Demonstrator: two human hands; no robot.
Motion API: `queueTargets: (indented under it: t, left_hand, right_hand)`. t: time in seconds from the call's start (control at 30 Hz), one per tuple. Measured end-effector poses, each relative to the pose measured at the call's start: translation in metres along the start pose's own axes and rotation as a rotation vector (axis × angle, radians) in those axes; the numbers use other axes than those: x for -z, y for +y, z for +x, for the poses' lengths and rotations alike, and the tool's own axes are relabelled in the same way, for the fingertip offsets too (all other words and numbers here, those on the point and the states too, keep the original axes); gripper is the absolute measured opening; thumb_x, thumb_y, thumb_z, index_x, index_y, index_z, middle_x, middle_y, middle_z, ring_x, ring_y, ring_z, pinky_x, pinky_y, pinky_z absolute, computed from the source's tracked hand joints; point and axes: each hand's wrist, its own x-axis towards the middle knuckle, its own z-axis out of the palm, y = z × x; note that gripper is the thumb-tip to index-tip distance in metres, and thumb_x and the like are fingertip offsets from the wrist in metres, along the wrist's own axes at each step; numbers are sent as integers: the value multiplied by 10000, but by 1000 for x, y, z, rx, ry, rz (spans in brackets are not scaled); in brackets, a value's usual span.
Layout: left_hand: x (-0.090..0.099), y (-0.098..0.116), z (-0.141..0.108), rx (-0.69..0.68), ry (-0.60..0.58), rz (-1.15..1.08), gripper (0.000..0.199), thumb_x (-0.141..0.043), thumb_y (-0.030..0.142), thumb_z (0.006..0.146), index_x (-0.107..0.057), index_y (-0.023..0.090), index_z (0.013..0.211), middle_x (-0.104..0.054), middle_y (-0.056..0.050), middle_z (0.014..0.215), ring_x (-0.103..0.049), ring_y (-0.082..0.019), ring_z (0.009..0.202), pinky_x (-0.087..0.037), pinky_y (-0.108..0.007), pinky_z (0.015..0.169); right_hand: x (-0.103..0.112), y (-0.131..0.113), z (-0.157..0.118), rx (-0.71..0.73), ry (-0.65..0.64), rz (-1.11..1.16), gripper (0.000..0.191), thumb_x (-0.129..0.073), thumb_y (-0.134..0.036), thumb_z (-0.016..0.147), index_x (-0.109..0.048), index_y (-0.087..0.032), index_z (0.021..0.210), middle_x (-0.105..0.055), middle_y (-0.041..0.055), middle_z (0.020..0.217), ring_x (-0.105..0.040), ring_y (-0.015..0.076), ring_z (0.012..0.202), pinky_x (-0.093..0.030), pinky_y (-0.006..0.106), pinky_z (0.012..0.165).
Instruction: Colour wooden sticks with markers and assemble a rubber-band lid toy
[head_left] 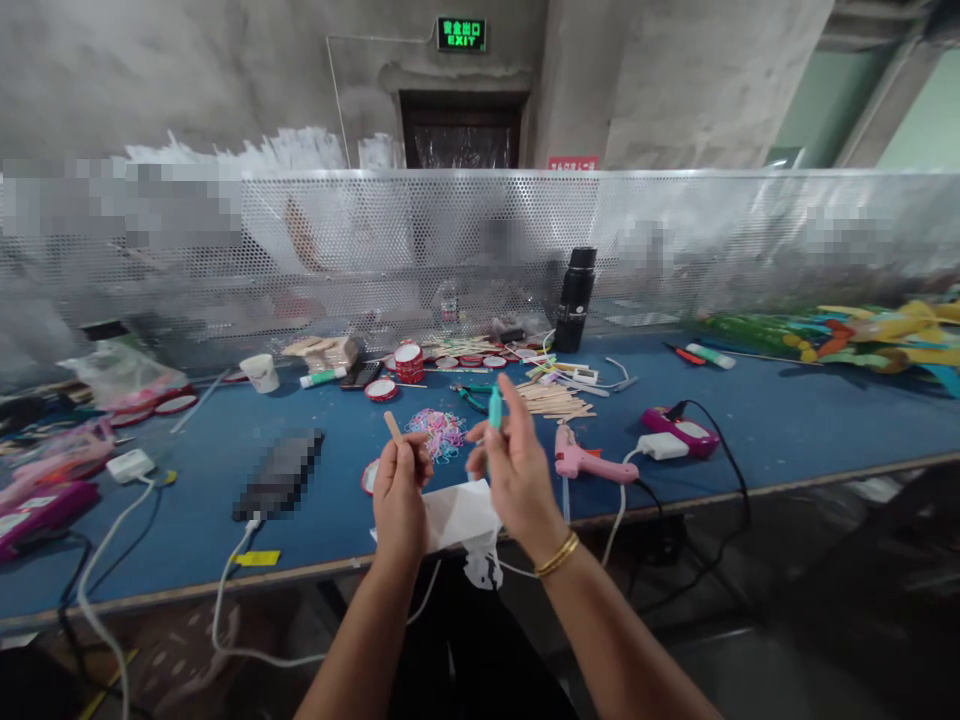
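Note:
My left hand [401, 490] is closed around a flat wooden craft stick [394, 429], whose upper end stands out above the fingers. In my right hand [517, 470] is a slim teal pen-shaped thing [495, 408], held upright with the index finger raised behind it. I cannot make out its exact kind. White paper [459, 515] lies at the table edge, partly covered by both hands. Just beyond the hands is a pile of small coloured rubber bands [439, 433]. To the right of my right hand rests a pink glue gun [592, 462].
Several wooden sticks [559, 402] lie behind the glue gun, near a black bottle [576, 300]. Small red-rimmed drums [409, 362] sit by a perforated metal screen [337, 250]. A phone [279, 475] and cables occupy the left; a purple device [682, 432] is on the right.

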Motion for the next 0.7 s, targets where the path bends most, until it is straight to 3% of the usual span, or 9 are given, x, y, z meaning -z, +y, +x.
queueTargets:
  t: [0.03, 0.1, 0.2, 0.33, 0.4, 0.5, 0.7]
  left_hand:
    - [0, 0, 0, 8, -4, -5, 437, -811, 629, 821, -744, 209, 922, -591, 22, 718, -508, -102, 613, -430, -200, 540]
    - [0, 2, 2, 26, -9, -12, 440, -803, 630, 825, -733, 214, 949, -610, 20, 726, -525, -108, 603, -447, -209, 535]
    - [-1, 8, 8, 27, -2, -20, 448, -770, 646, 846, -709, 229, 996, -649, 9, 781, -592, -123, 649, -509, -228, 592]
    - [-3, 26, 11, -34, 6, 9, 439, -713, 649, 902, -700, 256, 1097, -677, -1, 864, -639, -140, 751, -546, -243, 686]
    - [-1, 34, 9, -70, 5, 49, 428, -700, 626, 928, -703, 252, 1136, -693, -8, 895, -621, -132, 746, -524, -226, 677]
    - [2, 41, 3, -122, 18, 112, 404, -685, 594, 956, -695, 235, 1143, -707, -10, 890, -546, -112, 677, -468, -202, 621]
    - [3, 35, -3, -162, -2, 218, 358, -630, 599, 958, -601, 256, 1059, -699, 16, 836, -541, -127, 644, -436, -226, 587]
  right_hand:
    - [-9, -1, -4, 0, -51, 124, 583, -381, -419, 1078, -278, -334, 1646, -723, 58, 1086, -661, 148, 621, -596, 322, 616]
    - [-27, -1, -9, 20, -136, 253, 485, -409, -411, 1070, -483, -352, 1545, -738, 44, 1078, -665, 141, 625, -606, 324, 624]
    - [-41, 4, -9, 93, -98, 397, 363, -420, -341, 1030, -714, -253, 1223, -762, 48, 959, -716, 178, 771, -615, 356, 767]
    - [-50, 11, -5, 138, 27, 557, 251, -490, -317, 968, -619, -217, 1159, -771, 45, 901, -734, 206, 858, -589, 393, 879]
    - [-56, 16, -6, 108, 92, 562, 149, -585, -317, 940, -553, -244, 1066, -750, 6, 826, -725, 193, 786, -584, 373, 833]
    - [-66, 23, -6, 67, 146, 542, 163, -613, -364, 967, -485, -265, 949, -684, -54, 687, -678, 167, 636, -560, 332, 709]
    - [-71, 32, -7, 63, 178, 517, 239, -577, -482, 1003, -522, -250, 988, -655, -65, 653, -635, 153, 601, -531, 312, 669]
